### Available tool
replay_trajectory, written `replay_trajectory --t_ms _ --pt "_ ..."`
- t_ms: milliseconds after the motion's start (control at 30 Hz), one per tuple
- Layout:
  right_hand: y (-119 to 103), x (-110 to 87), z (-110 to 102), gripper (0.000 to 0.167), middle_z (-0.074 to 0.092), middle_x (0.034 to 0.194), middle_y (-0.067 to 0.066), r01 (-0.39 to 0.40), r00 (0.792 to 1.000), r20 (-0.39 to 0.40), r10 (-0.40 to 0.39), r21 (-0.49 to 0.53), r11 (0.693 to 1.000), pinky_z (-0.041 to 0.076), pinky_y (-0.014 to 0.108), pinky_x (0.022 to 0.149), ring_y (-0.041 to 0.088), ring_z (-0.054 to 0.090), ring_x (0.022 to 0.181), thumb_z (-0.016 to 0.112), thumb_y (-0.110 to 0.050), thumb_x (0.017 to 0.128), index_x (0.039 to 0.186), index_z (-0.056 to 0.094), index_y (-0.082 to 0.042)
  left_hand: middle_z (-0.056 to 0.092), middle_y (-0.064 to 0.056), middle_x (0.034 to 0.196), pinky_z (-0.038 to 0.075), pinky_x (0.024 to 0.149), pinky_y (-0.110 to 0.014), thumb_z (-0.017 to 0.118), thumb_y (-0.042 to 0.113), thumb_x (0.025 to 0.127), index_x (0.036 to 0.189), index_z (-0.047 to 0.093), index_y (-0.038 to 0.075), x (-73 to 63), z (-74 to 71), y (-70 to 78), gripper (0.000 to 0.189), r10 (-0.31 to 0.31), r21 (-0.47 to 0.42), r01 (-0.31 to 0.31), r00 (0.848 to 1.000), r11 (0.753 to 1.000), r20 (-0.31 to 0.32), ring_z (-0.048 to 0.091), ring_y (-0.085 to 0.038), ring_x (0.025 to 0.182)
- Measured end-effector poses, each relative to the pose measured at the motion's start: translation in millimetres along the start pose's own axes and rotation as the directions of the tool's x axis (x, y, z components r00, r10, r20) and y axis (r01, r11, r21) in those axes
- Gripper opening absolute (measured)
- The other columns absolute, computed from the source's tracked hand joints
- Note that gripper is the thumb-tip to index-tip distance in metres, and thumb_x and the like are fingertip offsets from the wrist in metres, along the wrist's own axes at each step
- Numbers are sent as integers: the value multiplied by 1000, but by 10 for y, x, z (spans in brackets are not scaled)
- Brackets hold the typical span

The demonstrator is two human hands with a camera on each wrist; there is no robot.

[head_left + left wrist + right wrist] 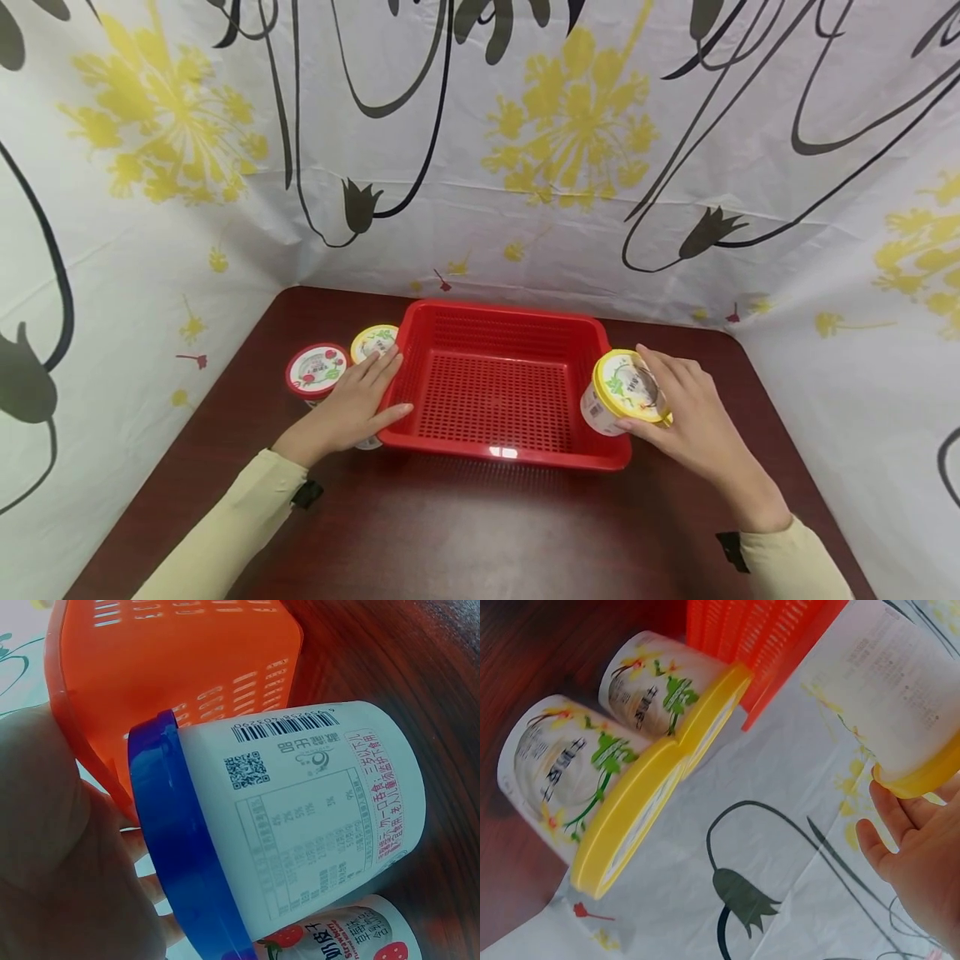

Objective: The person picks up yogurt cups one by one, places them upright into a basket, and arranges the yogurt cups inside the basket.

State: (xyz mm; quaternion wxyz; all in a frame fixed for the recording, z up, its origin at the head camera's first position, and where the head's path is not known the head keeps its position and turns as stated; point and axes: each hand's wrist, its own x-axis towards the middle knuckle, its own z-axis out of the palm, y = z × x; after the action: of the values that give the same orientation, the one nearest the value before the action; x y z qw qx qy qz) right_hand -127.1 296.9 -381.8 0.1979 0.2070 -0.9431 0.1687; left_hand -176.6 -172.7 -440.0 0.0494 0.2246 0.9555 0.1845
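Observation:
My right hand [693, 408] grips a paper tub [600, 414] by its yellow lid, over the right rim of the red plastic basket [480, 457]. In the right wrist view, the fingers curl at the edge of this tub's lid [930, 772]. Across the basket's left rim lie the outstretched fingers of my left hand [356, 408]. Close under that palm, a blue-lidded tub [300, 817] shows in the left wrist view; the hand mostly hides it from the head view. A red-lidded tub [317, 369] and a yellow-lidded tub [372, 340] stand left of the basket.
Two more yellow-lidded tubs, a nearer one [570, 772] and a farther one [656, 682], stand on the dark red table [480, 533] by the basket's right side. White patterned cloth [480, 167] hangs around the table's back and sides.

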Motion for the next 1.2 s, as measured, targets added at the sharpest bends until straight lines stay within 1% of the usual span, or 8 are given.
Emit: replay_trajectory --t_ms 133,267,367,667,867,967,1067,1200 --pt "-43 41 38 105 53 137 18 -4 1000 20 4 -6 1000 38 51 90 30 46 117 90 -37 63 152 38 -17 10 -5 169 26 118 -66 56 48 96 160 16 13 8 -2 6 83 -1 -7 1 1000 1000 8 13 -37 154" --pt "-87 93 64 104 53 137 19 19 999 28 -19 -3 1000 37 50 90 31 47 117 89 -37 65 153 37 -16 13 -6 169 25 118 -66 55 40 97 159 18 11 5 -8 5 78 2 -11 -2 1000 1000 -7 15 -38 154" --pt "-120 126 84 104 53 137 18 31 999 31 -32 6 999 36 50 91 31 47 117 89 -37 65 153 37 -16 13 -7 168 25 118 -66 55 39 98 159 18 11 1 -10 3 77 9 -9 -9 1000 1000 -18 15 -39 153" --pt "-218 209 176 103 51 141 13 28 996 82 -29 21 999 37 51 97 27 44 123 87 -45 67 152 37 -17 12 -6 169 24 119 -65 56 40 97 159 18 11 11 -9 8 78 1 3 -1 1000 1000 0 14 -38 154" --pt "-308 276 252 102 50 144 10 62 992 107 -65 34 998 38 52 100 26 42 126 86 -49 68 152 38 -18 12 -6 169 25 119 -65 56 41 97 159 17 12 7 -3 1 79 0 2 0 1000 1000 -6 15 -37 153" --pt "-354 309 288 101 49 146 8 73 990 118 -78 42 996 41 53 101 25 42 128 85 -50 69 152 37 -20 12 -5 169 26 119 -65 56 41 97 159 17 13 7 0 -5 79 -1 0 1 1000 1000 -8 16 -37 153" --pt "-393 337 318 100 48 147 6 74 988 129 -81 56 996 45 53 101 25 42 130 85 -51 69 152 37 -21 11 -4 169 26 119 -63 56 42 97 159 17 13 7 0 -10 80 -3 -5 3 1000 1000 -7 15 -36 154" --pt "-429 352 355 99 46 148 5 54 986 154 -71 108 993 43 57 104 25 41 132 85 -52 69 152 38 -22 12 -3 169 27 119 -63 57 42 96 159 17 14 3 -1 -20 80 -2 -8 2 1000 1000 -10 16 -35 154"
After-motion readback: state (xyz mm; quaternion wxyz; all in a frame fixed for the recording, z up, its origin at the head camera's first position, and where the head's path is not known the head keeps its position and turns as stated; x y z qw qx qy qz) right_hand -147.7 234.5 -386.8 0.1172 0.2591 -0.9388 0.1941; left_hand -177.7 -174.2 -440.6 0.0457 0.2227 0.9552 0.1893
